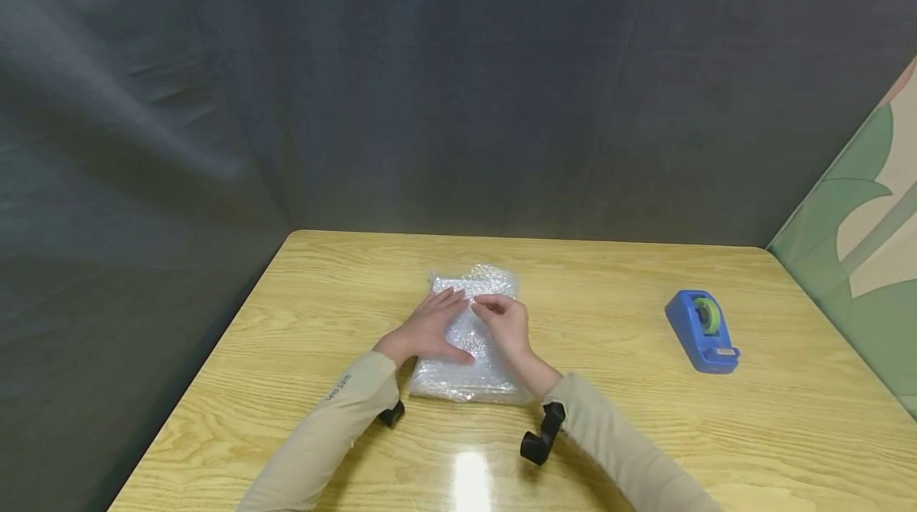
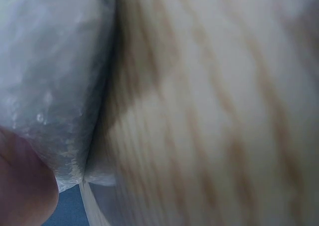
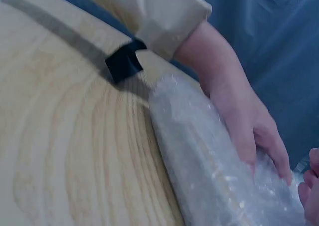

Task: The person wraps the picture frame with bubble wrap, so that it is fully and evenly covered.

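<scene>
A flat package in clear bubble wrap [image 1: 466,381] lies on the table in the head view, its upper flap reaching past my fingers. My left hand [image 1: 433,329] rests on its left side, fingers spread and thumb stretched across the wrap. On the upper middle, my right hand [image 1: 507,326] bends its fingers and brings thumb and forefinger together in a pinch right at the wrap's surface. I cannot tell whether a small piece of tape is also between those fingertips. In the right wrist view, my left fingers press the bulging bubble wrap [image 3: 199,151], with my right fingertips at the right edge.
A blue tape dispenser [image 1: 691,333] with a green-looking roll stands on the right of the wooden table [image 1: 609,289]. A dark curtain [image 1: 458,98] hangs behind the table's far edge. Black wrist straps [image 1: 543,434] stick out beneath my sleeves. A patterned cloth [image 1: 867,209] borders the right side.
</scene>
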A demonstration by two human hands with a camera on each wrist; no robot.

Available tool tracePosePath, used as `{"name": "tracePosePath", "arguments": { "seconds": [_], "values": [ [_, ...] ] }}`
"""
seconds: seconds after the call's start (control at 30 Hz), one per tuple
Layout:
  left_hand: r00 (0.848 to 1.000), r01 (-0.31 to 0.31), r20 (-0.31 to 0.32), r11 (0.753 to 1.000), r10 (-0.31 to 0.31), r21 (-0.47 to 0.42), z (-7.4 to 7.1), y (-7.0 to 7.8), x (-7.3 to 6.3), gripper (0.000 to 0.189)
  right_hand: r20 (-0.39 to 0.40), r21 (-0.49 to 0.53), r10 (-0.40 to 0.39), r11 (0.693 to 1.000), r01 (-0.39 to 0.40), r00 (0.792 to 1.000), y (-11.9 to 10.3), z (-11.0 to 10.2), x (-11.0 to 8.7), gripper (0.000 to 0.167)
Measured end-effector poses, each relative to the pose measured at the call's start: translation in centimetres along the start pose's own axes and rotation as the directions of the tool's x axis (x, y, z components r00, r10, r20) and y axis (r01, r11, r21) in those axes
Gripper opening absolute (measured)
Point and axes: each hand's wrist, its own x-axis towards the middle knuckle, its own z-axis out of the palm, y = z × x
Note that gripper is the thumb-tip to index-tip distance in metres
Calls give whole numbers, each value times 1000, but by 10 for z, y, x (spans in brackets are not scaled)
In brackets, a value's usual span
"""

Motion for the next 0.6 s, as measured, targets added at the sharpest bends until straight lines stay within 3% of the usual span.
{"name": "tracePosePath", "arguments": {
  "seconds": [0.37, 0.6],
  "values": [
    [1000, 9, 2, 1000, -9, 2, 1, -1, 0, 105, 62, -160, -24, 986, 34, 998, 10, -5, 11, 13],
    [1000, 3, 2, 1000, -3, 15, 1, -1, 1, 105, 88, -330, -142, 930, 164, 986, 18, -4, 18, 12]
  ]
}}
